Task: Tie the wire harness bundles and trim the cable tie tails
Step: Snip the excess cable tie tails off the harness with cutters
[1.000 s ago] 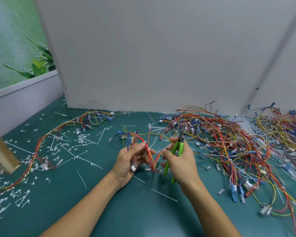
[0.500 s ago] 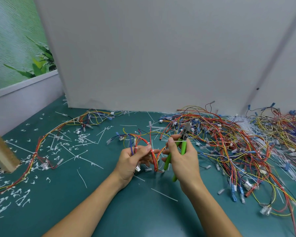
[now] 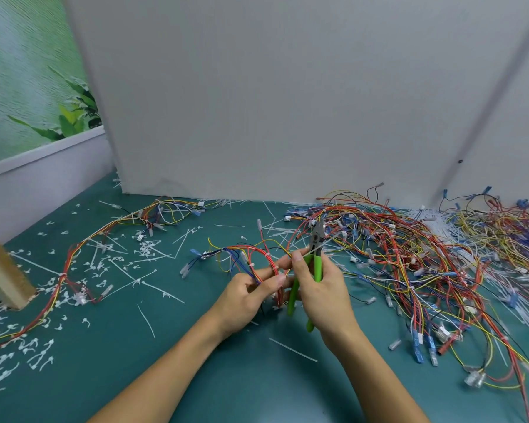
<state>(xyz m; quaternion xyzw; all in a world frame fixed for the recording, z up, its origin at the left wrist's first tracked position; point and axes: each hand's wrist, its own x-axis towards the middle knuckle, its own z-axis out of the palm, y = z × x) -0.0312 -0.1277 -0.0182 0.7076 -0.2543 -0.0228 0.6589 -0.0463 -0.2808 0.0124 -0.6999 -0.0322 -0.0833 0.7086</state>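
My left hand (image 3: 251, 296) grips a small wire harness bundle (image 3: 254, 254) of red, blue and yellow wires, held just above the green table at centre. My right hand (image 3: 321, 293) holds green-handled cutters (image 3: 316, 264), jaws pointing up and away, while its thumb and forefinger pinch a thin white cable tie tail (image 3: 315, 251) that runs from the bundle up to the right. The two hands touch at the fingertips. The tie's head is hidden between the fingers.
A large tangled heap of harnesses (image 3: 425, 264) covers the right half of the table. A tied harness (image 3: 74, 261) curves along the left. Cut tie tails (image 3: 147, 248) and loose cable ties (image 3: 153, 286) litter the surface. A wooden post (image 3: 0, 273) stands at left, a grey panel (image 3: 287, 102) behind.
Both hands have lifted slightly and drawn together. The bundle has been turned in my left hand, and the right hand now pinches the tie tail, pulling it up to the right.
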